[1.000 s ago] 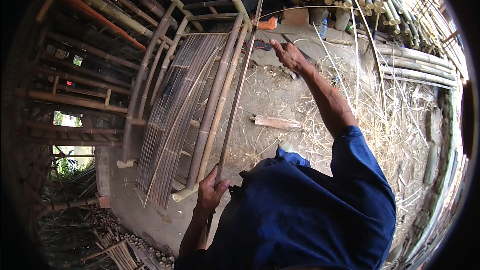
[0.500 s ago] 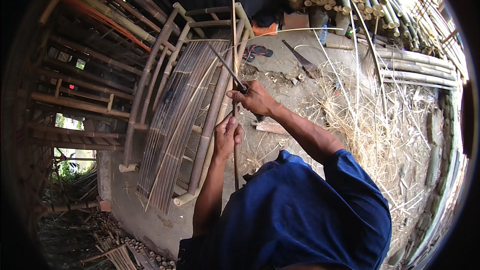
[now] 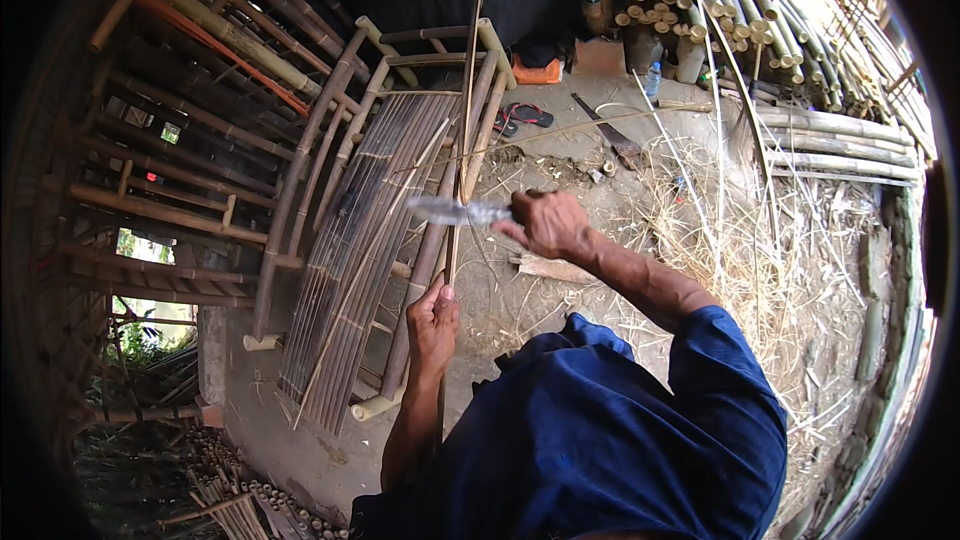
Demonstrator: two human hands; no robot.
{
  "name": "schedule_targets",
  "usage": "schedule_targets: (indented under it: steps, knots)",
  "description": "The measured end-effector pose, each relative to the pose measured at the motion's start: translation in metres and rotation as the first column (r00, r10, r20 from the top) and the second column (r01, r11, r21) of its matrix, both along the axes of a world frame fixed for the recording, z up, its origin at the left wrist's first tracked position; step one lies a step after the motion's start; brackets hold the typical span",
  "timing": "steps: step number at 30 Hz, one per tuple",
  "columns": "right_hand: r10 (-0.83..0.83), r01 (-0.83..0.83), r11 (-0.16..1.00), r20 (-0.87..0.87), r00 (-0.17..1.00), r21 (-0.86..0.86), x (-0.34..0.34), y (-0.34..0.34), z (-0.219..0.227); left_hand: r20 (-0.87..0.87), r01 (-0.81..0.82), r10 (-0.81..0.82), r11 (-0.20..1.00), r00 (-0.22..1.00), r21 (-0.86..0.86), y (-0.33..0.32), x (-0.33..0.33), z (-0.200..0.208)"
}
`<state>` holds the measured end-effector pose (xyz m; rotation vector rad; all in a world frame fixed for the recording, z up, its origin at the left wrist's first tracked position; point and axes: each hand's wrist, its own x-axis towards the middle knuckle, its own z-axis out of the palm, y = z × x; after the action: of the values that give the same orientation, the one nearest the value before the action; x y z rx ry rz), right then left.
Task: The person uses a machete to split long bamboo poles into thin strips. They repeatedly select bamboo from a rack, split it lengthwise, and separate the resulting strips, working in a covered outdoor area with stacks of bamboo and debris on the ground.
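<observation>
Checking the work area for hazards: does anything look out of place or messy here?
Yes. Bamboo shavings and thin strips lie scattered across the ground right of the right hand, which holds a knife. A second blade and sandals lie loose on the ground beyond the bamboo frame.

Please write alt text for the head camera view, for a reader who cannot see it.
A person's left hand grips a long thin bamboo strip while the right hand holds a blurred metal knife blade against it. Behind lies a slatted bamboo frame; cut bamboo poles are stacked beyond.
</observation>
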<state>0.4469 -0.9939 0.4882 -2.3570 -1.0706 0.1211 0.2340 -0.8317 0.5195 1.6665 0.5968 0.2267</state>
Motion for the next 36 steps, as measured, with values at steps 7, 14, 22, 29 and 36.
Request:
schedule_targets:
  steps: [7, 14, 22, 29, 36]
  knots:
    - [-0.197, 0.198, 0.98, -0.031, 0.98, 0.028, 0.05, 0.003, -0.009, -0.071, 0.121, -0.103, 0.939, 0.992, 0.321, -0.007, -0.027, 0.005]
    - [-0.109, 0.109, 0.994, 0.066, 0.992, 0.003, 0.07, -0.001, 0.009, -0.072, 0.136, -0.119, 0.941, 0.99, 0.311, -0.009, -0.047, 0.011]
    - [-0.516, 0.508, 0.847, 0.011, 0.857, 0.158, 0.209, -0.05, 0.016, -0.167, 0.17, -0.137, 0.964, 0.976, 0.202, -0.008, -0.156, 0.041]
    - [-0.804, 0.799, 0.588, -0.017, 0.594, 0.125, 0.319, -0.153, 0.005, -0.319, 0.241, -0.216, 0.97, 0.923, 0.038, 0.009, -0.21, 0.048]
    - [-0.575, 0.783, 0.532, -0.541, 0.613, 0.321, 0.243, -0.123, 0.015, -0.287, 0.243, -0.187, 0.954, 0.94, 0.174, 0.007, -0.165, 0.007]
